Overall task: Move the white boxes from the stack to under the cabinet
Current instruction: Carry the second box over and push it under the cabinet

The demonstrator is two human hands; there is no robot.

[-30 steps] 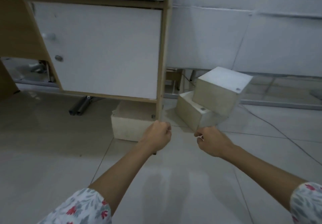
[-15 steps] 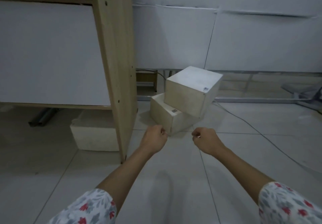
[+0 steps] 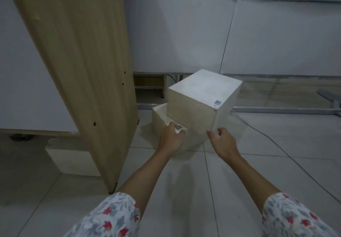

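Both arms reach forward and down from flowered sleeves (image 3: 110, 216), forearms bare. The left hand (image 3: 170, 138) lies palm-down on the near corner of the lower box (image 3: 161, 121), fingers fairly straight and close together, their tips resting on the box top beside a small label. The right hand (image 3: 222, 142) is at the bottom near corner of the top box (image 3: 201, 96), fingers spread and loosely bent, the tips at the box's lower edge — whether they actually touch it cannot be told, and nothing is gripped.

The top box sits skewed on the lower one, turned corner-on, on the tiled floor just right of the cabinet (image 3: 79, 70). A third box (image 3: 72, 160) already lies under the cabinet — its right end is hidden behind the wooden side panel, and its left side fades into shadow. Most of the lower box is covered by the top box and the left hand. The labels are too small to read. A cable (image 3: 273, 140) runs across the floor to the right, cut off at the frame edge.
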